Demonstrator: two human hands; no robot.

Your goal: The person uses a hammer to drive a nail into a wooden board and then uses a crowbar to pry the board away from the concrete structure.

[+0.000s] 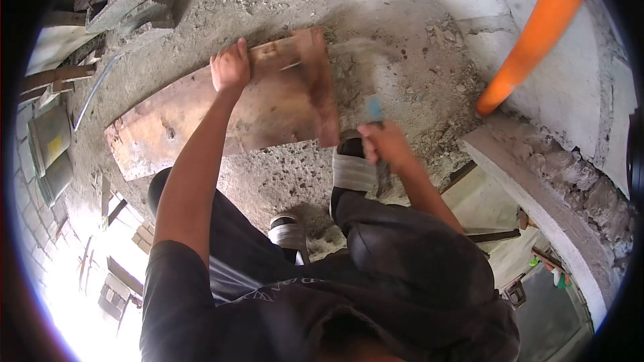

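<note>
A stained, reddish-brown wooden board (pixel 268 110) lies aslant on the rough ground in front of my feet. A narrower wooden strip (pixel 323 90) runs across its right end. My left hand (pixel 230 67) is closed over the board's far edge. My right hand (pixel 387 144) is closed around a blue-handled tool (pixel 373 108), just right of the board and apart from it. Motion blurs that hand and the tool; the tool's working end cannot be made out. My right shoe (pixel 354 173) stands close to the board's lower right corner.
An orange pipe (pixel 530 40) slants down along the pale wall at the right. A concrete ledge (pixel 530 211) curves below it. Stacked planks and blocks (pixel 127 10) stand at the upper left, with a grey container (pixel 50 137) beneath. Loose rubble covers the ground.
</note>
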